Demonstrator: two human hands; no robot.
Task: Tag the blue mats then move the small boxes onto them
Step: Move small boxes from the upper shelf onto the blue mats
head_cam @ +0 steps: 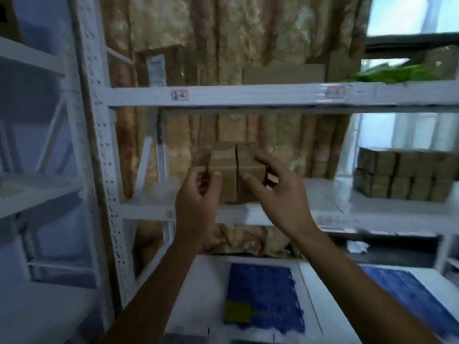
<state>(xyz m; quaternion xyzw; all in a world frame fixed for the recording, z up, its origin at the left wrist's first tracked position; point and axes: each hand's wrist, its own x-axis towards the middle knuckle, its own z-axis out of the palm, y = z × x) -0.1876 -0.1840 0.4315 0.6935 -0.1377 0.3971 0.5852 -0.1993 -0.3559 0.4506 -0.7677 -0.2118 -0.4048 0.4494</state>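
A cluster of small brown boxes [232, 170] stands on the middle white shelf [323, 209]. My left hand [196, 197] is at the cluster's left side, thumb on the front face, fingers curled around its edge. My right hand [275, 189] is at the right side, fingers spread against the boxes. Whether the boxes are lifted is unclear in the blur. Below, a blue mat [265, 296] lies on a white surface with a yellow tag [237, 311] on its near left corner. A second blue mat [412, 296] lies to the right.
A larger stack of small brown boxes [402, 173] sits on the same shelf at the right. The upper shelf [248, 95] carries cardboard and green material. Crumpled brown paper [248, 239] lies under the middle shelf. A perforated white upright [99, 145] stands at left.
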